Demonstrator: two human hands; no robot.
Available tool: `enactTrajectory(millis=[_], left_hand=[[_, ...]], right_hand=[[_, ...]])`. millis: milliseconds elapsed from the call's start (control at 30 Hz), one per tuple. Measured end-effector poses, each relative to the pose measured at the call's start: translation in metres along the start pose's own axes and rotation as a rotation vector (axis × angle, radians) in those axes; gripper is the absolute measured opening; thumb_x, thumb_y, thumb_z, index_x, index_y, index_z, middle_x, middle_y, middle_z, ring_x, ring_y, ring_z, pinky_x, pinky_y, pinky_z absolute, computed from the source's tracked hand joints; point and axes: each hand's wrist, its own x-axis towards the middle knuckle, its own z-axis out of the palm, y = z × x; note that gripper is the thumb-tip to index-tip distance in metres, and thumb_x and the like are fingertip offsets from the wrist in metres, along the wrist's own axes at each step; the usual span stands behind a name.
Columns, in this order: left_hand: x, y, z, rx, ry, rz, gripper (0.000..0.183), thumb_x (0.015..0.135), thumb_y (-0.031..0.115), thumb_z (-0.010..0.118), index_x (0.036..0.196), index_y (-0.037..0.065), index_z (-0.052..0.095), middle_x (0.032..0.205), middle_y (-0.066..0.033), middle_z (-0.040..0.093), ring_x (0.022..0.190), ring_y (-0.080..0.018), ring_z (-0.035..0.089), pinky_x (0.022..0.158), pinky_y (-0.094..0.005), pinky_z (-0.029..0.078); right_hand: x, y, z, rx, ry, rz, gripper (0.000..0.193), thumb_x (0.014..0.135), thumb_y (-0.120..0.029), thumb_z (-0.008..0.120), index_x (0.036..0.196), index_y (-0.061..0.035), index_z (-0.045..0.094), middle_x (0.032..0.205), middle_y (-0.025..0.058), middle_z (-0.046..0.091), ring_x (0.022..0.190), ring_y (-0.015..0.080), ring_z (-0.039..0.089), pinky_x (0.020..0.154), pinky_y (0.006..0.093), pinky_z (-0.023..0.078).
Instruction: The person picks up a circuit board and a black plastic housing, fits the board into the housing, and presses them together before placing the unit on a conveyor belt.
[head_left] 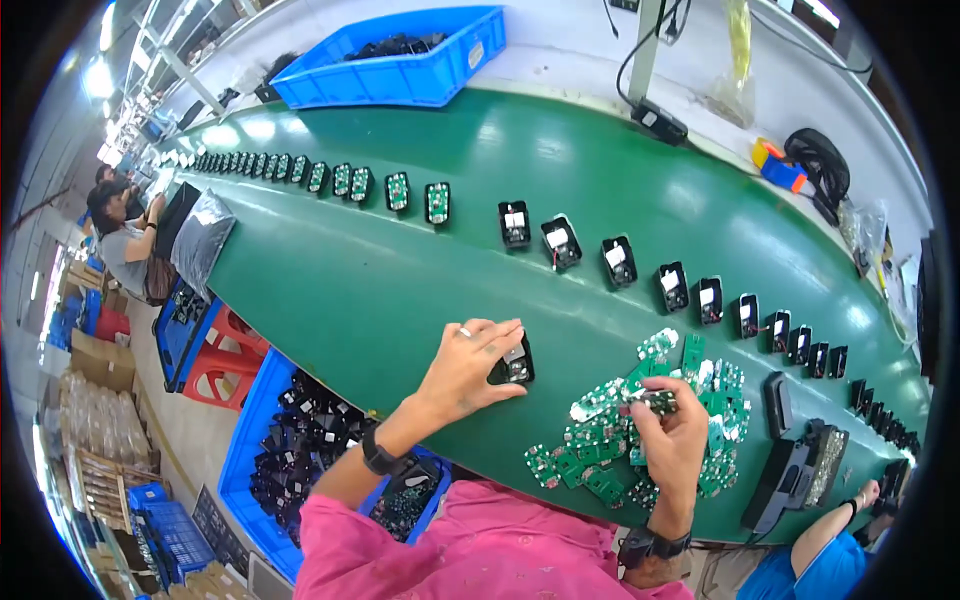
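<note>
My left hand [468, 368] reaches over a small black plastic case [519, 364] on the green bench, its fingers at the far end and its thumb at the near end. The hand covers part of the case; a pale part shows inside it. To the right, my right hand [675, 440] pinches a small green circuit board [655, 402] between thumb and fingers. This hand is above a loose heap of green circuit boards [590, 440] with silvery and white parts.
Cases with white parts inside [619, 262] line the bench to the right; cases with green boards [397, 192] run off left. Blue bins stand behind [390, 88] and below left [250, 440]. A black tool [785, 480] lies right, near another person's arm [835, 520].
</note>
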Motion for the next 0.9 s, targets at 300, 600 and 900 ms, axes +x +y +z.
enactTrajectory(millis=[300,600,900], left_hand=[[0.001,0.023,0.027,-0.219,0.162,-0.120,0.048,0.076,0.018,0.080,0.123,0.020,0.070,0.140,-0.0166,0.048,0.121,-0.0322,0.054,0.104,-0.0447,0.040],[-0.010,0.070,0.047,-0.960,0.264,-0.322,0.017,0.087,0.002,0.069,0.102,0.006,0.074,0.134,-0.0162,0.044,0.099,-0.0195,0.063,0.083,-0.0317,0.054],[-0.009,0.085,0.047,-0.807,0.243,-0.231,0.013,0.085,-0.002,0.063,0.096,0.001,0.069,0.130,-0.0119,0.053,0.103,-0.0208,0.057,0.089,-0.0328,0.047]], right_hand=[[-0.011,0.001,0.045,0.153,-0.213,0.130,0.027,0.087,0.005,0.068,0.113,0.0037,0.061,0.096,0.0052,0.062,0.073,0.0072,0.061,0.060,0.0208,0.052],[-0.010,-0.002,0.034,0.357,-0.419,0.232,0.020,0.095,0.003,0.056,0.115,0.0065,0.056,0.093,0.0111,0.068,0.076,0.0198,0.072,0.069,0.0292,0.059],[-0.010,0.011,0.034,0.392,-0.232,0.182,0.023,0.098,-0.005,0.058,0.118,-0.0014,0.046,0.072,0.0114,0.068,0.051,0.0129,0.061,0.046,0.0220,0.046]])
